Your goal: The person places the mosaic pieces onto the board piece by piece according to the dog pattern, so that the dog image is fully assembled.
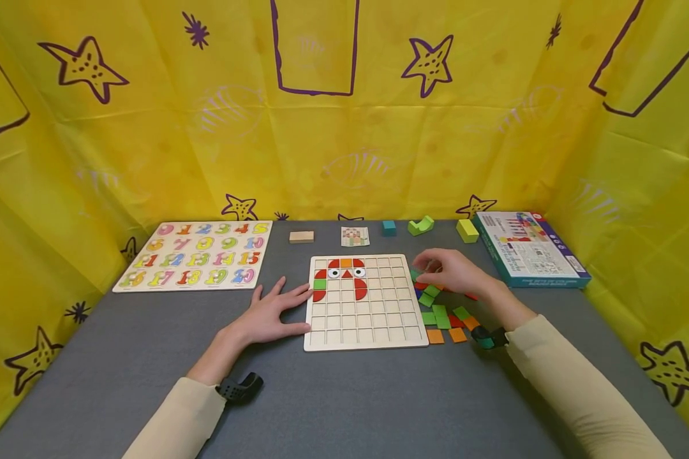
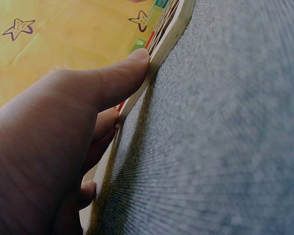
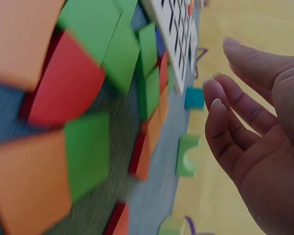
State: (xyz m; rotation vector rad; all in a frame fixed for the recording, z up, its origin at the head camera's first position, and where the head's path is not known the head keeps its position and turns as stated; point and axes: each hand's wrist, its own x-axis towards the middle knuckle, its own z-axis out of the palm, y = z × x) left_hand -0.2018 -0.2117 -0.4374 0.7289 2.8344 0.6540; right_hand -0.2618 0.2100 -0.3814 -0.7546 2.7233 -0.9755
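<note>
A pale wooden grid board [image 1: 367, 328] lies flat on the grey table. Near its top left sit red curved pieces, two white eye tiles [image 1: 333, 273], an orange square [image 1: 346, 262] and a green square [image 1: 319, 284]. My left hand [image 1: 266, 317] rests at the board's left edge with fingers spread, thumb and fingertips touching the rim [image 2: 179, 32]. Over the loose tiles right of the board hovers my right hand [image 1: 456, 271]. Its thumb and bent fingers stand apart with nothing seen between them. Below it lie green tiles [image 1: 441, 317], orange squares [image 1: 435, 336] and a red quarter-circle [image 3: 66, 81].
A number puzzle board [image 1: 207, 287] lies at the left. Along the back are a plain wooden block [image 1: 301, 237], a picture card [image 1: 354, 236], a teal cube [image 1: 388, 228], a green arch block [image 1: 421, 225] and a yellow block [image 1: 467, 231]. A flat box [image 1: 533, 250] lies back right.
</note>
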